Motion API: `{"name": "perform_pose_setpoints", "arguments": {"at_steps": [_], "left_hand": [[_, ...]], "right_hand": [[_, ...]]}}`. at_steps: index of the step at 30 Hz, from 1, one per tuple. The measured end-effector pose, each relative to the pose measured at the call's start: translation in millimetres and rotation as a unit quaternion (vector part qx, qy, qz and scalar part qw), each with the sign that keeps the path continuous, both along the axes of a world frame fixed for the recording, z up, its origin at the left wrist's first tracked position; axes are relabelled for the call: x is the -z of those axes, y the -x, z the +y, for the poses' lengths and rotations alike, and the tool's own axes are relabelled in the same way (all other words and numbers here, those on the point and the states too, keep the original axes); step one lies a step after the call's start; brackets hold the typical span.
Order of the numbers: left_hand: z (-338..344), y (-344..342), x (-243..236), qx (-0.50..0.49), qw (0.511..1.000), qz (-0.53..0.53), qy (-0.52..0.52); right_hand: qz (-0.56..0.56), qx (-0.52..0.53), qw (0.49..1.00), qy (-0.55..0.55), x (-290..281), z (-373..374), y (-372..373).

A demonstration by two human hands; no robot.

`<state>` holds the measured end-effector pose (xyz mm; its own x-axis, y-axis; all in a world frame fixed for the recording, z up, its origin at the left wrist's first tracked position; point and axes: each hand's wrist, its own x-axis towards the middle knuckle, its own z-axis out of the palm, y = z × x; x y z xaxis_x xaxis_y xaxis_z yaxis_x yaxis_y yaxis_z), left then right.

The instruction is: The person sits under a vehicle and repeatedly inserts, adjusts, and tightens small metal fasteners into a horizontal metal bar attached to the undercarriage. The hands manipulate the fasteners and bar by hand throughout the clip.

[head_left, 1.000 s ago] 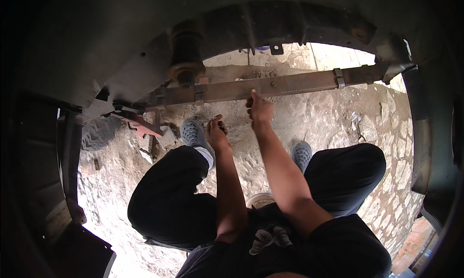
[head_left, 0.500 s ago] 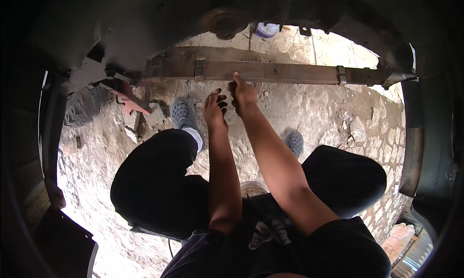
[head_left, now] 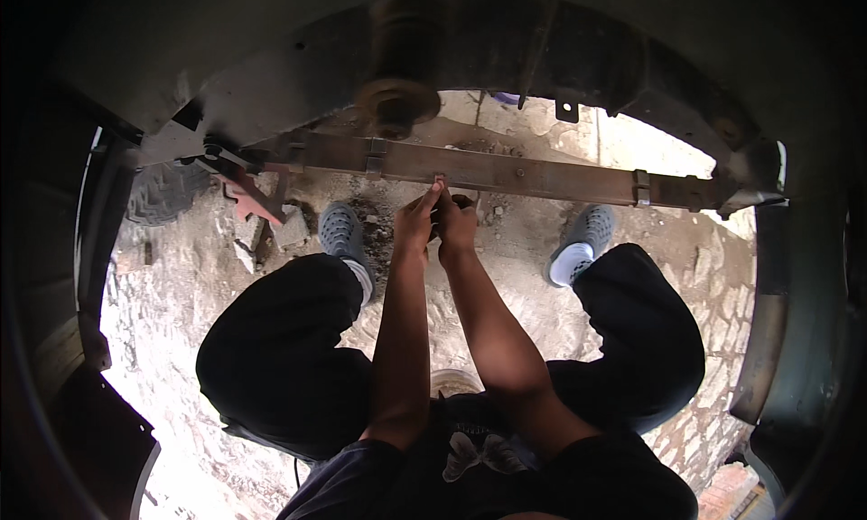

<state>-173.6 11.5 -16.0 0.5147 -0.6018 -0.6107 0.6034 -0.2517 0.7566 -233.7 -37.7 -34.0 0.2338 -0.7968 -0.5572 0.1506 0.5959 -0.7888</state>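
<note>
A rusty leaf spring [head_left: 488, 169], bound by metal clips, runs crosswise ahead of me under the vehicle's dark frame. My left hand [head_left: 415, 222] and my right hand [head_left: 459, 220] meet just on the near side of it, thumbs and fingers drawn together. Both look closed. Something small may be pinched between them, but the fingers hide it. The thumb tips overlap the spring's near edge in the picture; whether they touch it I cannot tell.
A round rusty fitting [head_left: 397, 103] hangs from the dark frame [head_left: 488, 46] above the spring. Left lie a ridged tyre [head_left: 163, 193], a red metal stand [head_left: 253, 199] and broken stone blocks [head_left: 289, 226]. My grey shoes [head_left: 339, 231] stand on dusty ground. Body panels [head_left: 813, 285] close in both sides.
My hands, apart before, have come together, the left moving right beside the right. My view has shifted, so the spring sits lower, and my right foot shows farther forward and right.
</note>
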Motion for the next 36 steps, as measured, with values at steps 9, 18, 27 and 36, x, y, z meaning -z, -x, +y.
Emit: {"name": "perform_pose_setpoints", "arguments": {"at_steps": [9,18,27,36], "left_hand": [[-14,-2,5,-0.122,0.988,-0.075,0.052],[-14,-37,18,-0.339,0.895,-0.285,0.062],[-34,-11,-5,-0.163,0.984,-0.061,-0.045],[-48,-11,-8,-0.22,0.973,-0.006,-0.072]], "right_hand": [[-0.143,0.11,0.983,-0.043,10,-8,23],[-0.103,0.23,0.965,-0.078,37,-54,71],[-0.087,0.397,0.913,-0.032,-3,-48,67],[0.042,0.337,0.826,0.449,-25,-83,83]]}}
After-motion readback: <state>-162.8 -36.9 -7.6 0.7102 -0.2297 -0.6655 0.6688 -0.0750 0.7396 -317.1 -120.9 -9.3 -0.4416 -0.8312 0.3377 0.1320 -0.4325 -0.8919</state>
